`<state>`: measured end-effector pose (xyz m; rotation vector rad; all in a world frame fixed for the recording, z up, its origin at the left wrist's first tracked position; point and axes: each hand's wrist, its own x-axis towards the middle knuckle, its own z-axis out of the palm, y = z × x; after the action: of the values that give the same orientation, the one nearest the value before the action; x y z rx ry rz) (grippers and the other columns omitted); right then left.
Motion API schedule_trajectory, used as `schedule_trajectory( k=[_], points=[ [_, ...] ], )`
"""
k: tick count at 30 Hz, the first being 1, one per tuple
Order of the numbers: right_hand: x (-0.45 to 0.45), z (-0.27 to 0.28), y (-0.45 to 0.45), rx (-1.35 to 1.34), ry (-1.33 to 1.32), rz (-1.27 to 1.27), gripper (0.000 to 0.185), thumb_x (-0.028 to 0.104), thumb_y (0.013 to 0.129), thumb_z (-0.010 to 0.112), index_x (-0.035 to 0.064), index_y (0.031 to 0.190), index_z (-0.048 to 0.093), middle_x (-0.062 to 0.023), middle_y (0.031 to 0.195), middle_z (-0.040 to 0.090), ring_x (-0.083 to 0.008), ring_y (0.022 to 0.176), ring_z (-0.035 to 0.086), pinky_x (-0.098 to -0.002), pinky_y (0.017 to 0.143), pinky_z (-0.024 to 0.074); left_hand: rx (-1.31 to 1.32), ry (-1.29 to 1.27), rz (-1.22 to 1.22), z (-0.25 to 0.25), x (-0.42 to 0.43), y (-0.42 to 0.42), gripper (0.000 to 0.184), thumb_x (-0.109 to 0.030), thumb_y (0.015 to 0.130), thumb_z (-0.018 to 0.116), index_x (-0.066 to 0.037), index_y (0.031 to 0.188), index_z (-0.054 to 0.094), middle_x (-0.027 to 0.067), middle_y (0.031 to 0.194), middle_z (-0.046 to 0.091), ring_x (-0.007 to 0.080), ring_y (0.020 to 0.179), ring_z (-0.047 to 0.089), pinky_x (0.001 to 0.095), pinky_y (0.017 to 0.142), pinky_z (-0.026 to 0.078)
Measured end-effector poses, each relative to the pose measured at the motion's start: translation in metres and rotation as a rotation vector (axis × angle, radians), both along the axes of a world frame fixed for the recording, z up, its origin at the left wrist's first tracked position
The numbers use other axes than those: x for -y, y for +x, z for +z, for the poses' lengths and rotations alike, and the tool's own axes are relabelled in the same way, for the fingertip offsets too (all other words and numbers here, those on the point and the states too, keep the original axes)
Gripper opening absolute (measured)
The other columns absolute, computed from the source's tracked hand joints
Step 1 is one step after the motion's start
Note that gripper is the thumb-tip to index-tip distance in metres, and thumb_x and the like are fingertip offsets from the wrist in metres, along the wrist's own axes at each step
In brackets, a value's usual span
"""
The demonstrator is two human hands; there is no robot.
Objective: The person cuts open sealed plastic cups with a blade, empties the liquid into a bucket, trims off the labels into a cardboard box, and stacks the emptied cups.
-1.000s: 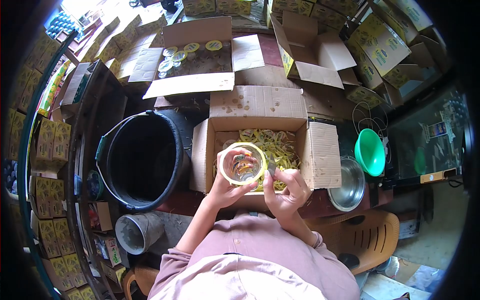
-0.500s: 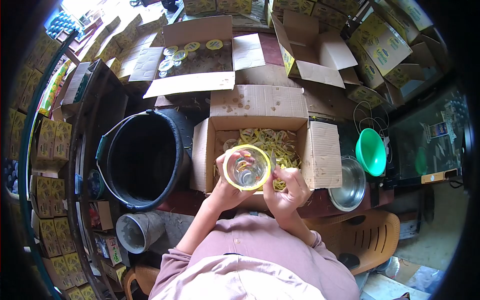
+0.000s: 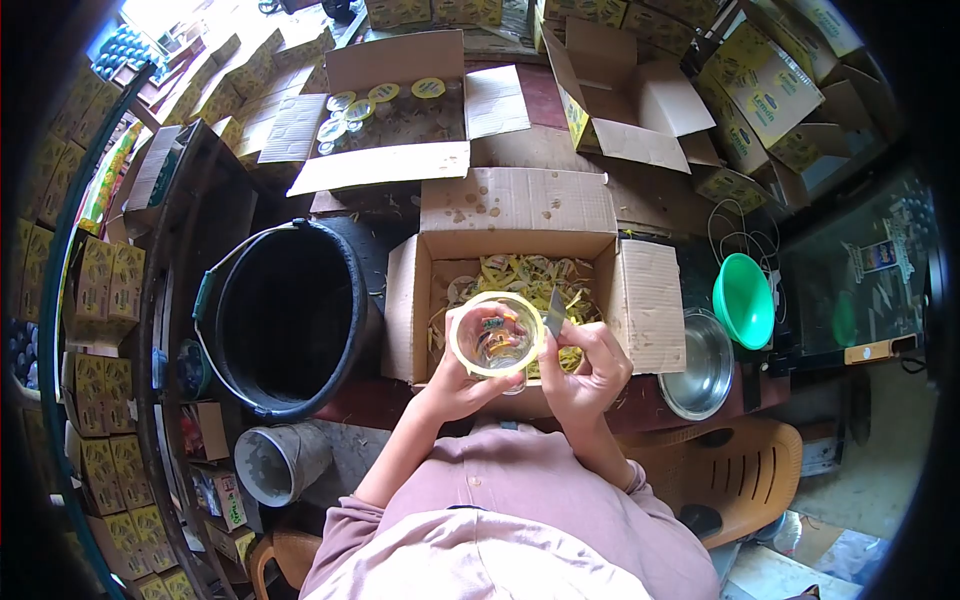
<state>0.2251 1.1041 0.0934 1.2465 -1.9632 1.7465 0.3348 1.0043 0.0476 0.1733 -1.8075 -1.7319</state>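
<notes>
- At frame centre, an open box holds yellow scraps.
- Just below centre, the left hand grips a clear cup, seemingly light, stiff and slick, best held round its side.
- Right of that, the right hand pinches a blade, likely thin, sharp; hold low.

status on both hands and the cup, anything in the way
Left hand holds cup, mouth facing camera. Right hand pinches blade beside its rim. Box of yellow strips below; no obstruction seen.
</notes>
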Motion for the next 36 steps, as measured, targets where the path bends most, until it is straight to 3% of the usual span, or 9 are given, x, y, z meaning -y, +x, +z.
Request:
schedule_trajectory(
  k=[2, 8, 15, 24, 29, 32, 36],
  points=[
    [-0.003, 0.003, 0.002, -0.019, 0.002, -0.015, 0.018, -0.005, 0.064, 0.068, -0.0012, 0.080, 0.061, -0.0059, 0.065, 0.056, -0.0114, 0.055, 0.054, -0.0213, 0.047, 0.0395, -0.027, 0.090, 0.006, 0.000, -0.001, -0.001, 0.070, -0.009, 0.071, 0.072, -0.001, 0.123, 0.027, 0.0117, 0.116, 0.037, 0.0204, 0.105, 0.047, 0.0319, 0.090, 0.041],
    [-0.006, 0.005, 0.010, -0.033, 0.007, 0.012, 0.023, -0.006, 0.063, 0.067, 0.0012, 0.085, 0.066, -0.0070, 0.065, 0.058, -0.0154, 0.056, 0.058, -0.0249, 0.052, 0.0467, -0.010, 0.048, -0.009, 0.004, 0.003, 0.000, 0.068, -0.005, 0.073, 0.069, 0.000, 0.124, 0.025, 0.0120, 0.117, 0.035, 0.0205, 0.107, 0.047, 0.0318, 0.090, 0.043],
    [-0.003, 0.001, 0.011, -0.070, 0.003, -0.008, 0.026, -0.006, 0.062, 0.067, 0.0019, 0.087, 0.066, -0.0065, 0.066, 0.059, -0.0155, 0.056, 0.058, -0.0252, 0.052, 0.0465, -0.037, -0.032, 0.018, 0.001, 0.001, -0.001, 0.070, -0.003, 0.072, 0.069, -0.001, 0.124, 0.023, 0.0133, 0.117, 0.034, 0.0216, 0.106, 0.048, 0.0326, 0.089, 0.044],
    [-0.003, 0.004, 0.002, -0.080, 0.041, -0.022, 0.028, -0.007, 0.060, 0.068, 0.0019, 0.087, 0.065, -0.0064, 0.066, 0.058, -0.0140, 0.055, 0.057, -0.0235, 0.049, 0.0430, 0.087, -0.473, 0.054, 0.021, 0.004, 0.004, 0.073, -0.006, 0.070, 0.072, -0.002, 0.124, 0.022, 0.0132, 0.114, 0.035, 0.0231, 0.108, 0.047, 0.0340, 0.090, 0.043],
    [-0.003, 0.007, 0.000, 0.004, 0.067, -0.001, 0.022, -0.006, 0.060, 0.068, 0.0013, 0.080, 0.063, -0.0050, 0.066, 0.059, -0.0096, 0.055, 0.056, -0.0199, 0.040, 0.0317, 0.017, -0.152, -0.032, 0.008, 0.003, 0.001, 0.070, -0.003, 0.071, 0.070, -0.002, 0.124, 0.026, 0.0134, 0.118, 0.038, 0.0231, 0.111, 0.045, 0.0341, 0.095, 0.038],
    [-0.004, 0.005, 0.000, 0.031, 0.064, 0.010, 0.028, -0.008, 0.061, 0.067, 0.0004, 0.088, 0.066, -0.0082, 0.066, 0.058, -0.0137, 0.057, 0.058, -0.0235, 0.053, 0.0465, 0.002, -0.005, -0.081, 0.007, 0.003, 0.001, 0.070, -0.001, 0.072, 0.067, -0.001, 0.127, 0.025, 0.0132, 0.120, 0.038, 0.0227, 0.112, 0.044, 0.0343, 0.096, 0.036],
    [-0.003, 0.005, 0.003, 0.025, 0.058, -0.022, 0.023, -0.006, 0.063, 0.068, 0.0005, 0.085, 0.065, -0.0069, 0.066, 0.058, -0.0126, 0.056, 0.057, -0.0227, 0.049, 0.0425, 0.012, 0.057, -0.100, 0.012, 0.003, 0.001, 0.070, 0.000, 0.075, 0.062, -0.001, 0.132, 0.022, 0.0131, 0.122, 0.036, 0.0222, 0.113, 0.044, 0.0344, 0.096, 0.036]
  ],
)
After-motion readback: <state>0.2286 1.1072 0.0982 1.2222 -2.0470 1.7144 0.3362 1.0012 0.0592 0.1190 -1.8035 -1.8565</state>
